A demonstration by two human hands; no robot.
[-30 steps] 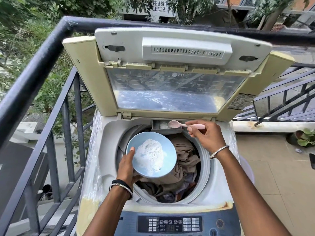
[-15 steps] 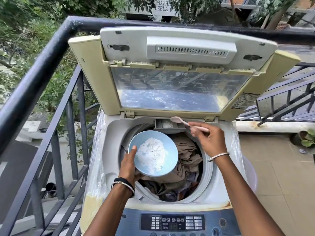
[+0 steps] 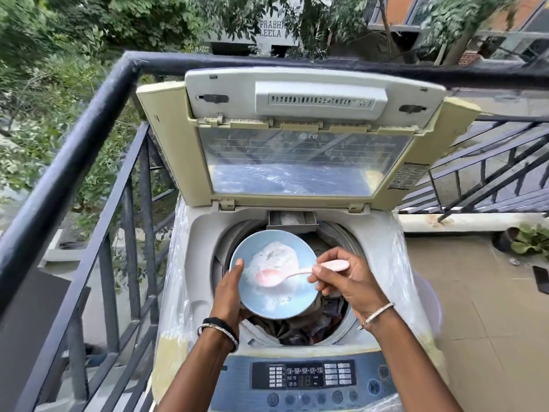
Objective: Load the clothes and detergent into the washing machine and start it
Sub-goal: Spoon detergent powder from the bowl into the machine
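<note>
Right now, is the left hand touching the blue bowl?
Touching. The head view shows the left hand holding the blue bowl: the thumb lies over the bowl's left rim and the fingers curl beneath it.

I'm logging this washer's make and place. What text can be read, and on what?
"PRABHA LEELA": building sign beyond the railing.
"LG": logo on the open lid.
"18", uncertain: display on the control panel.
Sticker on the lid's right edge and the button labels: too small to read.
</note>
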